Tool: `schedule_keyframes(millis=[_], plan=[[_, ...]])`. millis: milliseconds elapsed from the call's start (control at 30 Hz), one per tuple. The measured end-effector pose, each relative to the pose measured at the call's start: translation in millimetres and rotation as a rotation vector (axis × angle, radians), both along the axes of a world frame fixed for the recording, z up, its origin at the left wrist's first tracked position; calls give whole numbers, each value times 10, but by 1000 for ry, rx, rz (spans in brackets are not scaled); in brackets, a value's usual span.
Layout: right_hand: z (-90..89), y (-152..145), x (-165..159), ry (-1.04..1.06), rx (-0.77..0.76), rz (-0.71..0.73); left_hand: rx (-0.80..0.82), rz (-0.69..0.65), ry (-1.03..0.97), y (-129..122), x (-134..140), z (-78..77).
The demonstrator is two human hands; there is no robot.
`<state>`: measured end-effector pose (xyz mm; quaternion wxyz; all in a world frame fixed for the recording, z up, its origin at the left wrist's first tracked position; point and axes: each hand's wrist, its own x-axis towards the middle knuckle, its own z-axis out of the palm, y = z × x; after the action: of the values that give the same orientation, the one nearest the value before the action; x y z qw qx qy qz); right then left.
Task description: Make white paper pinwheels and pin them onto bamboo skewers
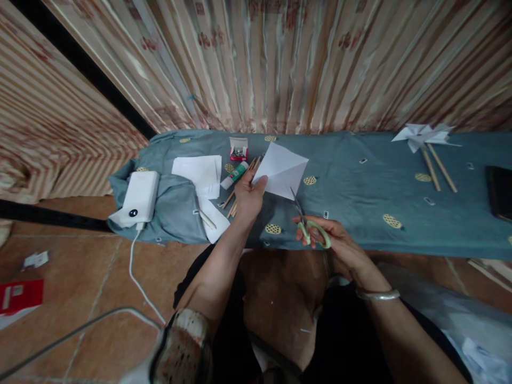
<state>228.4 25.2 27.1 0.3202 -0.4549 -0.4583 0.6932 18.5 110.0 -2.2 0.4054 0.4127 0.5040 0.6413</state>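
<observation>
White paper square (284, 169), held over the blue-green cloth (352, 186). You clamped the thumb and fingers of your left hand (248, 194) on its left corner, probably to steady it while leaving the other 3 corners free. Your right hand (338, 232) had its fingers curled around the green handles of the scissors (303, 229), the blades aimed at the sheet's near corner, which likely kept both hands out of each other's way. Close to your left hand lay wooden sticks (232, 210) and a glue stick (236, 174), with a small red box (239, 153) beyond and loose white sheets (196, 173) to the left, seemingly grouped for easy reach. A pinwheel-like paper form (422, 137) rested well apart at the right, perhaps to spare its folds. Your fingertips beneath the square were hidden; whether the blade tips touched the paper or merely overlapped it in view could not be told. The box's contents were too small to identify, and a dark object (499, 192) was cut off at the right border.
</observation>
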Motion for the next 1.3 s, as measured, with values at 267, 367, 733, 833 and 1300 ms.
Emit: schedule_keyframes(millis=[267,367,733,833,1300], plan=[[12,36,-20,-12,42,-15,14,-30,70,-9,39,6],[7,37,-21,-14,49,-13,4,-30,82,-17,49,1],[21,43,-19,-9,30,-16,12,-33,42,-52,64,32],[20,45,-20,-18,46,-6,-3,-14,45,-64,50,55],[24,11,-34,-17,23,-6,27,-33,51,-78,30,35]])
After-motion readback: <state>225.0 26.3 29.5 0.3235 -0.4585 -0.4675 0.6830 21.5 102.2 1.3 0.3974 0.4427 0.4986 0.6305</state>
